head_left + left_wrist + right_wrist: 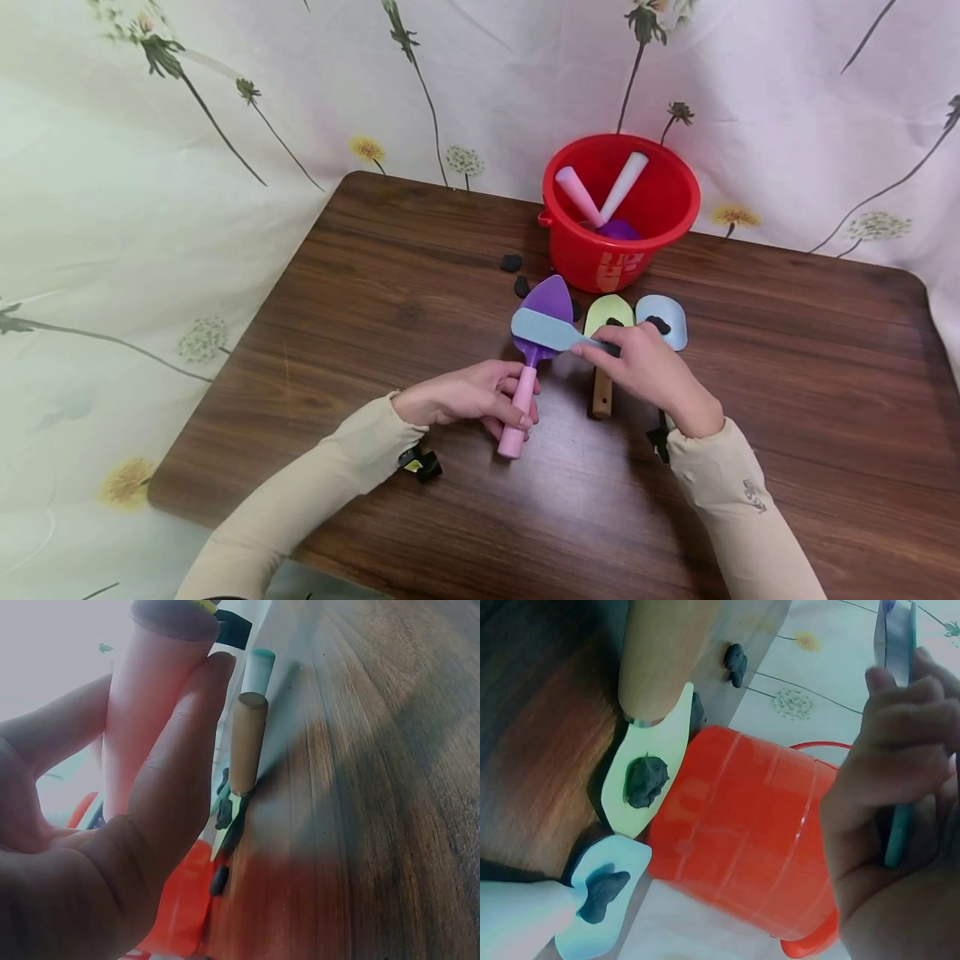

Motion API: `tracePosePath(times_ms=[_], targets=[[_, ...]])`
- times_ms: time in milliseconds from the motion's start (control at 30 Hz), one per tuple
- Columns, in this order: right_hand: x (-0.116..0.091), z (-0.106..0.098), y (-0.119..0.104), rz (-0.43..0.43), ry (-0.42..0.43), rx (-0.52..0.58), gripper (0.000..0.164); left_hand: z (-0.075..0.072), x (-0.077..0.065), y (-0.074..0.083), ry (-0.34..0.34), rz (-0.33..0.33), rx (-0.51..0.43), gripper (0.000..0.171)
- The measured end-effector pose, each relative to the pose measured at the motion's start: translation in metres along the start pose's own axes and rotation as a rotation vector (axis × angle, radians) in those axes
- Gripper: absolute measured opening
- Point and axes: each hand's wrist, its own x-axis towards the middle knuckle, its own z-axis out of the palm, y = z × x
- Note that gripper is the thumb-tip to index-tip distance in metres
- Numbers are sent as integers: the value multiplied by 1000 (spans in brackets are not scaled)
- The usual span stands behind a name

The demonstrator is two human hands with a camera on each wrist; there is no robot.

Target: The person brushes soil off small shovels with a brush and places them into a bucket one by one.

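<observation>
My left hand grips the pink handle of a trowel with a purple pointed blade, held tilted over the table. In my right hand is a spatula with a flat light blue blade; the fingers curl round its handle. In the head view that blade crosses over the purple one. Beyond the right hand lie a light green trowel with a wooden handle and a light blue trowel. Each bears a dark lump on its blade.
A red bucket stands at the back of the table. Inside are a pink handle, a white handle and something purple. Several dark lumps lie left of and before the bucket. A flower-printed cloth hangs behind.
</observation>
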Motion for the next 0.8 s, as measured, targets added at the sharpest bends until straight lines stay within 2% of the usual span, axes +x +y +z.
tracePosePath(times_ms=[100,267,367,467,567,633,700,800], targets=[[0,0,1,-10,98,-71,20,0,-1,0,-8,-3,-6,49],[1,3,6,-108,354,-223,26,0,-2,-1,-22,-20,-21,48],[1,5,8,-135,486,-260,26,1,-4,-1,-22,-23,-18,48],[1,6,9,-111,551,-237,26,2,-4,-1,-14,-24,-5,50],[1,5,9,-84,552,-170,24,3,-4,-1,1,-22,13,52],[0,5,8,-84,514,-117,21,3,-3,-2,11,-18,27,53],[-1,4,6,-92,439,-86,20,3,-3,-2,21,-11,36,53],[-2,3,2,-93,239,-16,16,2,-3,-2,30,-8,47,52]])
